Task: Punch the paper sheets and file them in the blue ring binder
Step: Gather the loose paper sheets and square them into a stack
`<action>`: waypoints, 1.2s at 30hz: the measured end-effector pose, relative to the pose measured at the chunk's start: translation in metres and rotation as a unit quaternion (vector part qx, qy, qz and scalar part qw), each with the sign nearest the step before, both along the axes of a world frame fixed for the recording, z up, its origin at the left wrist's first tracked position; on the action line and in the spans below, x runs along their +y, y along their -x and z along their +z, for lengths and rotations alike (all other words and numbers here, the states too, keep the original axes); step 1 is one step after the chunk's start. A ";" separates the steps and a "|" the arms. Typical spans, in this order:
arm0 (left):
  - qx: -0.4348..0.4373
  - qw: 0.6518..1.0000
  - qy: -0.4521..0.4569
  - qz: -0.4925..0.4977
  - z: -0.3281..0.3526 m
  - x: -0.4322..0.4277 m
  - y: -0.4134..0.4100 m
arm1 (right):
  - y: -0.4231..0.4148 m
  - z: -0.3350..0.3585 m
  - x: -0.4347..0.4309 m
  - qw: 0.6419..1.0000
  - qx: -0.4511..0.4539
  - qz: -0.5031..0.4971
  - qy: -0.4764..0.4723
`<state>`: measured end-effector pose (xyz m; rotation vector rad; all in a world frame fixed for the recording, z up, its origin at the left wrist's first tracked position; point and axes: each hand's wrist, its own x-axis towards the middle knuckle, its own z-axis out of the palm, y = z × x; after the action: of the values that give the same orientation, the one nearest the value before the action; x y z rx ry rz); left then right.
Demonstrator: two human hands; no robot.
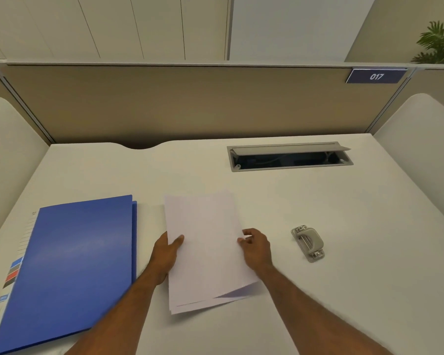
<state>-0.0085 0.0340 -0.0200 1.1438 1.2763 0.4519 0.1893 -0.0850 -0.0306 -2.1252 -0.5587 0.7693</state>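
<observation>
Both hands, left hand (167,248) and right hand (255,245), pinch the paper sheets (205,249); sign (376,76) reads "017".

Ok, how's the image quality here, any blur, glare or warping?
Head view: wide-angle warping bows the partition; soft even light, no glare; faint shadow under the paper; print unreadable; left hand, right hand and punch slightly soft.
</observation>
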 end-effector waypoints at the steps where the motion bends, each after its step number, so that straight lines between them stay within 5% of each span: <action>1: 0.003 1.000 -0.002 -0.003 -0.002 -0.001 0.000 | 0.002 -0.002 0.001 1.000 -0.014 0.017 0.016; 9: 0.015 0.996 -0.071 -0.051 0.008 -0.006 0.001 | -0.010 -0.004 -0.003 0.994 -0.070 0.035 0.070; 19: -0.037 0.986 -0.131 -0.094 0.046 -0.007 -0.014 | -0.015 0.036 0.012 0.977 0.190 -0.039 -0.090; 28: -0.091 0.964 -0.236 -0.082 0.087 -0.009 -0.038 | -0.021 0.102 0.005 0.961 0.024 -0.034 -0.273; 36: -0.126 0.945 -0.284 -0.098 0.097 -0.030 -0.054 | -0.027 0.110 -0.022 0.941 -0.006 -0.053 -0.333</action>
<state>0.0455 0.0037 0.0773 1.6176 0.8132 0.8215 0.2168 -0.1066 0.0793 -1.5143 -0.6005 0.4205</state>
